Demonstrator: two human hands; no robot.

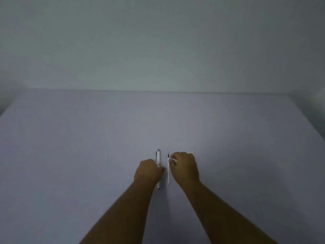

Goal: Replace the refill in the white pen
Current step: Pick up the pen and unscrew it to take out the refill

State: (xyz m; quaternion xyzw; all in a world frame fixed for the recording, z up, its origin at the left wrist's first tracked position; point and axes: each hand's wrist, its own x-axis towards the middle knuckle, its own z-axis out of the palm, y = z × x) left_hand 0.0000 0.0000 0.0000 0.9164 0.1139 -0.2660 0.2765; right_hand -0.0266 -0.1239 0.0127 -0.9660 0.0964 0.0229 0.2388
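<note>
**Q:** Head view, entry one. Where do the task's things lie?

**A:** On the pale table (70,155), near its front and about mid-width. The white pen (158,158) lies lengthwise, pointing away from me, clip end far, and looks assembled as far as I can see. Just to its right, parallel and apart from it, lies the thin refill (168,171), dark tip at the far end.

**Q:** Your hands?

**A:** My left hand (147,171) is curled over the pen's middle, knuckles up, fingers folded down onto the barrel. I judge it closed on the pen, though the fingertips are hidden under the hand. My right hand (184,166) sits at the refill's far end, thumb and forefinger pinched together at the rod just below its tip. The refill appears to rest on the table along its length; lifted or not, I cannot tell.

**Q:** Progress?

**A:** Early, by my reading. Barrel not unscrewed, nothing drawn out of the pen. Whether the loose refill is the fresh one or a spent one cannot be told from this view; with the pen whole, I take it for the fresh one.

**Q:** Remaining?

**A:** Open the barrel, withdraw the old refill, slide this one in tip first, close the pen. Light is dim and edges are soft, so fine detail is uncertain.
</note>
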